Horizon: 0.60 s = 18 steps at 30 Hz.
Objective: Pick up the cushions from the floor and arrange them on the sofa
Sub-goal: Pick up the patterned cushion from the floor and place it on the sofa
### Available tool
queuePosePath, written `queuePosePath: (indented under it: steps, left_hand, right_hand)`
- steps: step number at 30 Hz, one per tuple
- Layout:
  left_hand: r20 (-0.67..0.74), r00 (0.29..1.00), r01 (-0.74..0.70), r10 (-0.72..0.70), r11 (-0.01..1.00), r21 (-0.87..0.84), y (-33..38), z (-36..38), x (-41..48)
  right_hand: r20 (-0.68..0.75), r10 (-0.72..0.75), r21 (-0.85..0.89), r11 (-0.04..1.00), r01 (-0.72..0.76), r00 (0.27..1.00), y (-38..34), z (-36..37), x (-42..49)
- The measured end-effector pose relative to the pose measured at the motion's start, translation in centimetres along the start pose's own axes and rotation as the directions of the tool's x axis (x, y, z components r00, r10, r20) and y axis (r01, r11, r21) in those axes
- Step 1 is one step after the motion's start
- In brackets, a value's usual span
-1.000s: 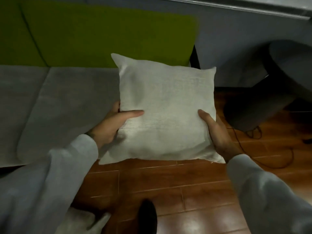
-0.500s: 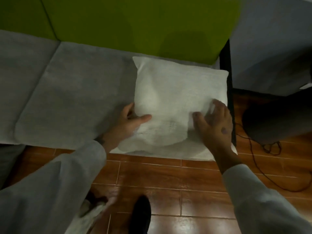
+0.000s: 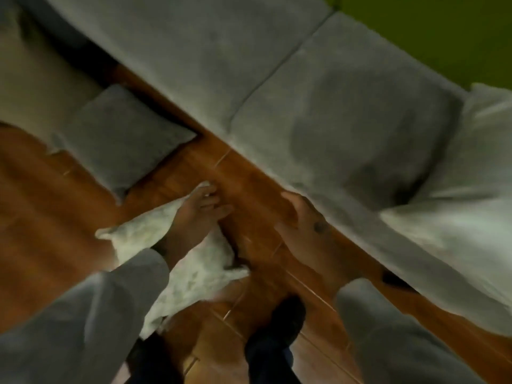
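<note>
A plain white cushion (image 3: 471, 195) lies on the grey sofa seat (image 3: 318, 101) at the right, against the green backrest (image 3: 443, 29). On the wooden floor, a white patterned cushion (image 3: 194, 275) lies in front of me. My left hand (image 3: 199, 214) reaches over its far corner with fingers stretched; the blur hides whether it touches. My right hand (image 3: 304, 225) hovers empty over the floor beside the sofa's front edge, fingers spread. A grey cushion (image 3: 119, 139) lies on the floor further left.
The view is tilted and blurred. A pale beige surface (image 3: 33, 87) lies at the far left by the grey cushion. My dark shoe (image 3: 282, 320) stands on the brown floor tiles (image 3: 41, 217) between my arms.
Both hands have let go of the plain white cushion, which stays on the sofa. My view has swung left and down to the floor, and my left hand has reached the patterned cushion.
</note>
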<state>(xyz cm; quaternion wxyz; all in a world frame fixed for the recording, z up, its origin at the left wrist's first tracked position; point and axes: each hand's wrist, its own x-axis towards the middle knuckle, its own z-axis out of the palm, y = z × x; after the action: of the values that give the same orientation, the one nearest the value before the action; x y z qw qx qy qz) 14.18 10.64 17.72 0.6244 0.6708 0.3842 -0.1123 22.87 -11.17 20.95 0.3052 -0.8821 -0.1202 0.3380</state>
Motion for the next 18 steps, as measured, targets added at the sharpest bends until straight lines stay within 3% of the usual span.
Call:
queuePosePath:
  steps: [3,8,12,18]
  left_hand:
    - [-0.139,0.981,0.128,-0.136,0.990,-0.062,-4.7,-3.5,0.2]
    - [-0.304,0.877,0.347,-0.373,0.928,-0.137,-21.6,-12.1,2.7]
    - [-0.234,0.852,0.415,-0.469,0.876,-0.246,-32.1,-14.1,5.1]
    - [-0.069,0.918,0.339,-0.390,0.863,-0.376,-39.1,-14.7,8.2]
  right_hand:
    - [0.081,0.088,-0.055,0.995,-0.083,0.993,1.0,3.8,2.1]
    - [0.283,0.237,-0.064,0.971,-0.228,0.929,3.0,18.9,9.6]
    - [0.358,0.362,0.003,0.921,-0.389,0.861,7.6,27.3,14.7]
    - [0.314,0.388,0.194,0.867,-0.459,0.866,11.8,33.0,18.1]
